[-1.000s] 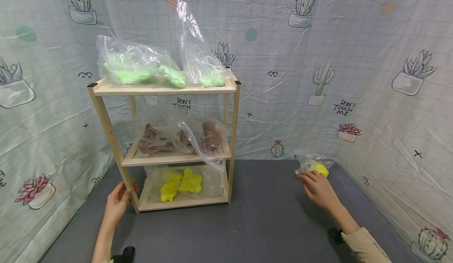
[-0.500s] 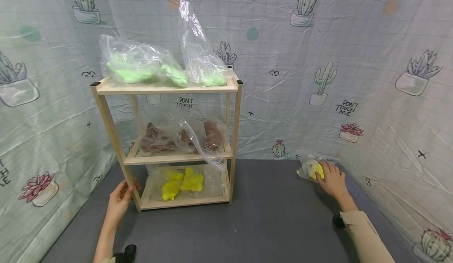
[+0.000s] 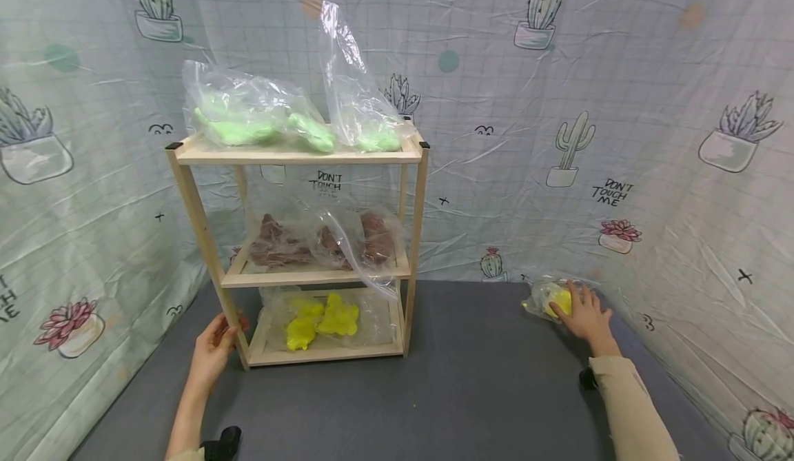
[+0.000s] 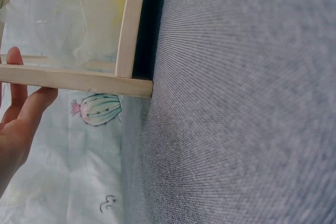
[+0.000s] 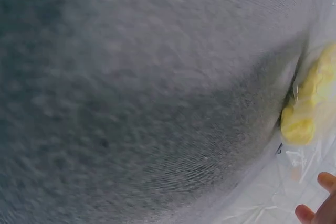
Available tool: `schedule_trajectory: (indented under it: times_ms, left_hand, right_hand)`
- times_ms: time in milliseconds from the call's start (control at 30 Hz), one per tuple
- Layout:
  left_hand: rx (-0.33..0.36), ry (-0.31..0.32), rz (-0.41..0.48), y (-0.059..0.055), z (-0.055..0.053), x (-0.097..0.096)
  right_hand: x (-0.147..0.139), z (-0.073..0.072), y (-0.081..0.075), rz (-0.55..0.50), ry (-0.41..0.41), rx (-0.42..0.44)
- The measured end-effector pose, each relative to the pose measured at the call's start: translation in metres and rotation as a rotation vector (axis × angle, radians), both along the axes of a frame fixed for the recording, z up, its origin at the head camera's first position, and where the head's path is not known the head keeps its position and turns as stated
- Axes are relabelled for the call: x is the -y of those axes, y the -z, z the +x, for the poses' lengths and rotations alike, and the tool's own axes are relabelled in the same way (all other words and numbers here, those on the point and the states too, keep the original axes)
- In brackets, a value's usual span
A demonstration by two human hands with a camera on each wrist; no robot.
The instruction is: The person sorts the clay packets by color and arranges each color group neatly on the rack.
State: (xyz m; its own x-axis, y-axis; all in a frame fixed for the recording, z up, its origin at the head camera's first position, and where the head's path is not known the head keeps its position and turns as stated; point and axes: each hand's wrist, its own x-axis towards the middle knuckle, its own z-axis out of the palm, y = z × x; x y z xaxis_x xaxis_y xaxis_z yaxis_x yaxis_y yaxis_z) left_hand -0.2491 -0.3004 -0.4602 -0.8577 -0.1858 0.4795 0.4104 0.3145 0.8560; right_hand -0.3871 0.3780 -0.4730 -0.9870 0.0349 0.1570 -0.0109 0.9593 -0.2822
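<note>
My left hand (image 3: 212,352) grips the left front post (image 3: 205,233) of a wooden three-tier shelf (image 3: 325,361) near its foot. In the left wrist view, the thumb and a finger (image 4: 39,103) lie on either side of that post. At the far right, my right hand (image 3: 588,318) is spread at the right side of a clear plastic bag (image 3: 540,289) holding a yellow lump (image 3: 561,302). Two fingertips (image 5: 326,182) show apart from the yellow thing in the right wrist view; whether other fingers touch the bag I cannot tell.
On the top tier lie bags with pale green pieces (image 3: 242,130). Brown pieces (image 3: 377,237) in bags fill the middle tier, one bag hanging over its front edge. A bag with yellow pieces (image 3: 338,316) lies on the bottom tier. Printed curtains (image 3: 484,192) border the grey table (image 3: 471,378).
My right hand has moved right, from the bag's front left to its right side, and its fingers are now spread. My left hand keeps its grip on the post. The view has shifted slightly.
</note>
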Motion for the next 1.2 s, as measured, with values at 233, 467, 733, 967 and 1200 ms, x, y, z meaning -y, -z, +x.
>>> schedule_trajectory:
  times_ms: [233, 467, 733, 967, 1200]
  left_hand:
    - [0.011, 0.0, 0.002, -0.001, 0.001, 0.0]
    - [0.003, 0.019, 0.023, -0.001, 0.0, -0.001]
    - [-0.003, 0.013, 0.021, 0.002, -0.001, 0.0]
    - [-0.017, 0.022, 0.026, 0.001, -0.001, 0.0]
    - [-0.039, 0.049, 0.052, 0.001, 0.0, 0.0]
  right_hand:
    - [0.0, -0.004, -0.005, 0.016, -0.007, 0.086]
    - [0.003, -0.006, -0.002, 0.071, -0.015, 0.11]
    - [0.0, -0.008, 0.009, 0.041, -0.025, 0.168]
    - [0.004, -0.003, 0.008, 0.074, -0.019, 0.178]
    - [0.007, -0.001, 0.012, 0.138, -0.044, 0.134]
